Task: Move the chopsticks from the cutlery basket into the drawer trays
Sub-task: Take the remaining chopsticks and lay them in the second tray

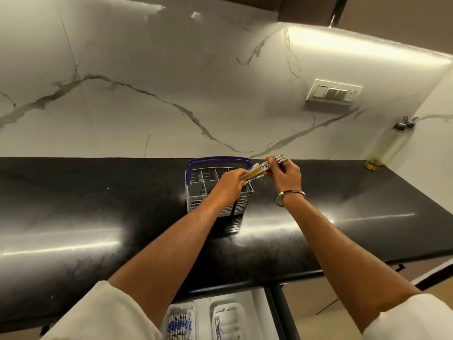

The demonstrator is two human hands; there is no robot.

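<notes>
- Left hand (229, 182) reaches over the cutlery basket (218, 192), fingers curled round the plain yellow-wood ends of a bundle of chopsticks (261, 168); grip closed on the bundle.
- Right hand (285, 174) pinches the patterned blue-and-white ends of the same chopsticks, fingers curled; grip also holding them.
- Chopsticks lie roughly level, tilted up toward the right, held between both hands above the basket's right rear corner, clear of its compartments.
- Cutlery basket is grey mesh plastic with a blue handle (218, 161) standing up at the back; it sits on the black counter (98, 204) close to the wall. Visible compartments look empty, but the left hand hides part of them.
- Metal bangle (289, 196) on the right wrist.
- Open drawer (257, 298) below the counter edge, between the two forearms; two white trays inside.
- Left tray (180, 322) holds blue-and-white patterned chopsticks; right tray (228, 320) holds a few along its left side.
- White sleeves (105, 312) at both bottom corners.
- Marble-look backsplash (147, 94) with a switch plate (334, 92) on the right.
- Oil bottle (384, 146) with a dark spout stands in the far right corner of the counter.
</notes>
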